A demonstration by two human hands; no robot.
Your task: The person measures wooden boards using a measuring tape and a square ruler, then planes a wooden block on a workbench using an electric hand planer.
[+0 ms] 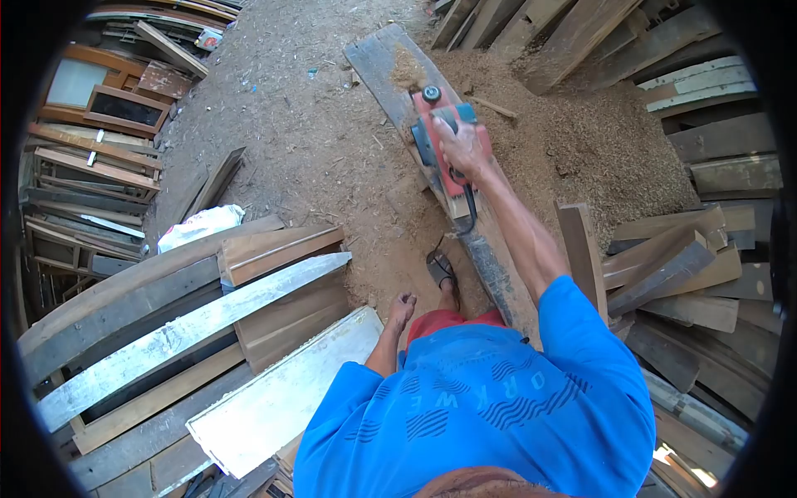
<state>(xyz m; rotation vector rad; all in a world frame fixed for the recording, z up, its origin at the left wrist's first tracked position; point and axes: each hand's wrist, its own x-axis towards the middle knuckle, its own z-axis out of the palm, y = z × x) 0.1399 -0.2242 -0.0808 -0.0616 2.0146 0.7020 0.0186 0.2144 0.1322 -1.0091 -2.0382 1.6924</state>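
At upper centre, the right hand (465, 151), wrapped round the electric planer (425, 146), could be jerked if the cord (472, 207) snags; the left hand (403, 308), loosely fisted, looks empty.

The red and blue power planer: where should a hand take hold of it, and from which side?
Probably best by the blue handle on top of the planer, from above and the wearer's side. It lies along the board, handle uppermost, round black knob at the far end, cord trailing from the near end. The right hand grips there.
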